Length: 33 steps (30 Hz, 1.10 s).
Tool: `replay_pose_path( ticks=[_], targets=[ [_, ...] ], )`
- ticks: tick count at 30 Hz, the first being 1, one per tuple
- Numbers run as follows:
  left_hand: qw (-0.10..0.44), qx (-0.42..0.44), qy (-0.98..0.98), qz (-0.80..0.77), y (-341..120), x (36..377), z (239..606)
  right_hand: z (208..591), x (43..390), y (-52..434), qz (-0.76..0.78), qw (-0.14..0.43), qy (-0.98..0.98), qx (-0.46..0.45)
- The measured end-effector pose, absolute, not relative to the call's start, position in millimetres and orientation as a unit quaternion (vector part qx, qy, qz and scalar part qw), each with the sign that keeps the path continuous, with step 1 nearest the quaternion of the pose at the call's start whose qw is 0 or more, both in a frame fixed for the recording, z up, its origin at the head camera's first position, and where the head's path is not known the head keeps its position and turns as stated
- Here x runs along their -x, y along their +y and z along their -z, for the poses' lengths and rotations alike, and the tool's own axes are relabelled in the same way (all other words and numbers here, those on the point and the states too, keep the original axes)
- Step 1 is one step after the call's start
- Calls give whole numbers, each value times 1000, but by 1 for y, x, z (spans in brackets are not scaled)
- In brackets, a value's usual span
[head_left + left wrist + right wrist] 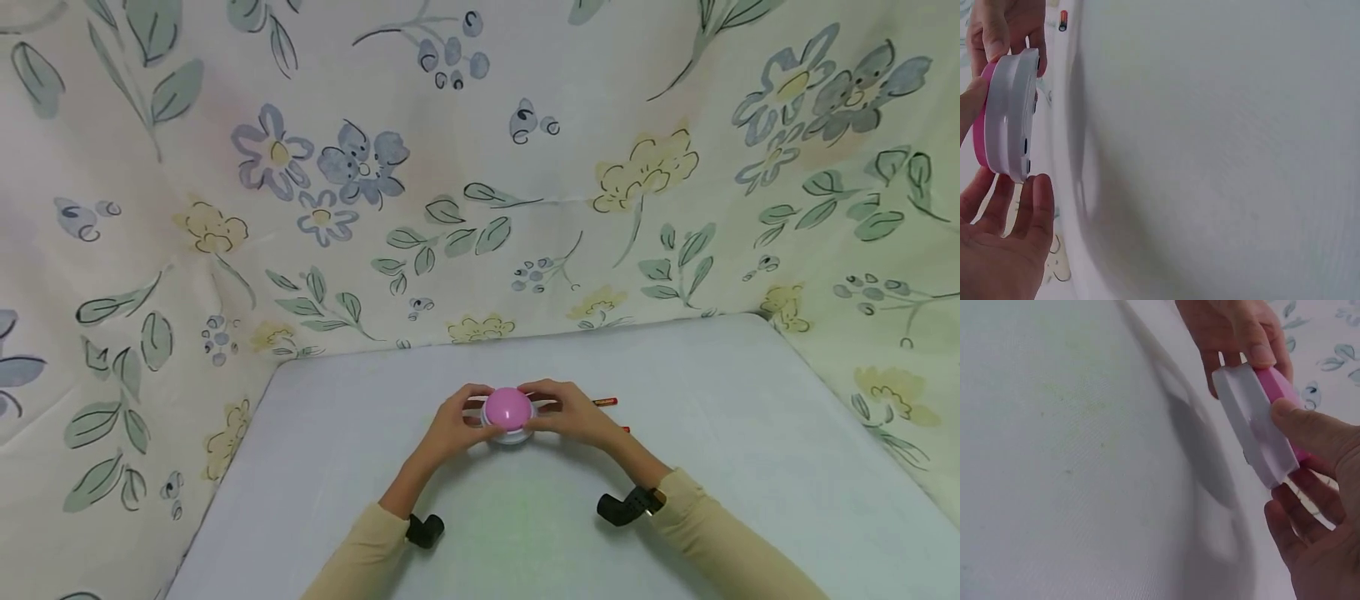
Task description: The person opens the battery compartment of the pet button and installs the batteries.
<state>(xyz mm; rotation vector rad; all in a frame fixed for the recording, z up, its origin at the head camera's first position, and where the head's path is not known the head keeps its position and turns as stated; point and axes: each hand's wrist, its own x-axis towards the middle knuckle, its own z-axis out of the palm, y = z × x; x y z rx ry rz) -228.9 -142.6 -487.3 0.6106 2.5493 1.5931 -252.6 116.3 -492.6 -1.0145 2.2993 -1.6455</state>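
Between both hands is a round device with a pink dome and a white base [508, 408], its dome facing up. Small dark feet show on the underside of the white base [1010, 115] in the left wrist view. My left hand [456, 423] grips its left side, thumb near the dome and fingers around the rim. On the opposite side my right hand [568, 412] holds the rim the same way. A shadow apart from it in the right wrist view shows the device held above the table.
Two red-ended batteries lie on the white table [360, 417]: one battery [604, 402] beyond the right hand, another battery [626, 429] partly hidden by the right wrist. Floral cloth [480, 208] hangs behind and beside the table.
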Motion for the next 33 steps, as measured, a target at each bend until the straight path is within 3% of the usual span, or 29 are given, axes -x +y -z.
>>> replay_pose_path(
  ticks=[15,33],
  targets=[
    [-15,-226,849,-478,-132,220,477,490,242,125,548,55,761,344],
    [-13,-219,821,-527,-122,211,480,495,232,130,578,64,748,319]
  ],
)
